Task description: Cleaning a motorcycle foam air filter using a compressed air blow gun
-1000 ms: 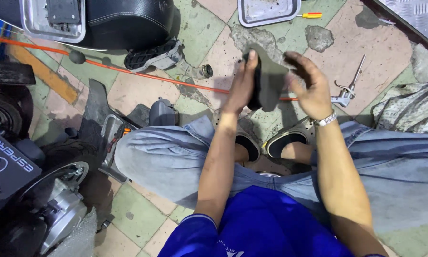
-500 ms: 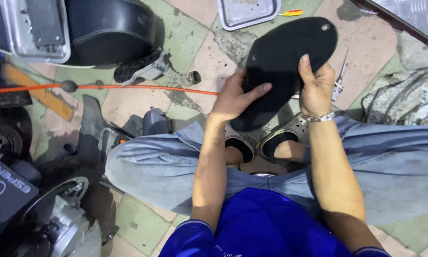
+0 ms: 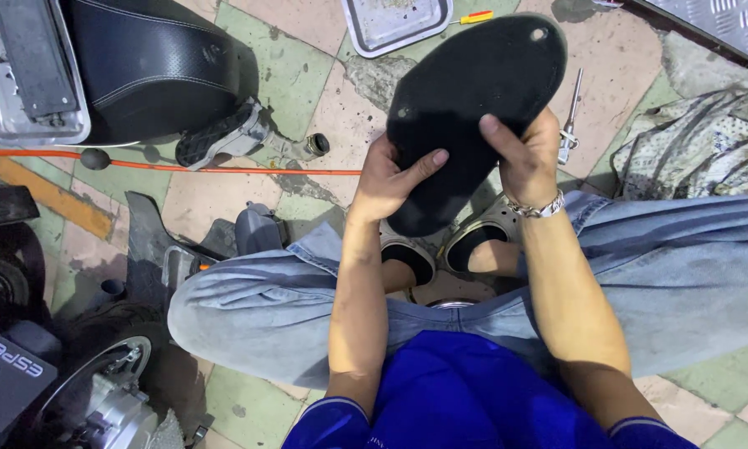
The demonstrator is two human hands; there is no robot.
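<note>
While gripped: both thumbs press the flat black oval rubber pad (image 3: pixel 465 116).
Left hand (image 3: pixel 386 179): clasped on its edge.
Right hand (image 3: pixel 528 158): clasped; fingers hidden behind.

The lower end of the flat black oval panel (image 3: pixel 474 108) is covered by the left hand (image 3: pixel 391 179) and the right hand (image 3: pixel 528 158); only the thumbs and the backs of the hands are seen, the other fingers being hidden behind the panel. The shoes (image 3: pixel 440 249) are partly masked by the panel and the forearms. The metal tray (image 3: pixel 395 25) is cut off by the top edge, as is the ribbed metal plate (image 3: pixel 715 25) at the top right corner. The scooter seat (image 3: pixel 145 66) runs past the top and left edges. The wheel (image 3: pixel 83 382) is cropped at the bottom left corner. The slim metal tool (image 3: pixel 572 112) is partly concealed behind the right hand, and its kind cannot be made out.
</note>
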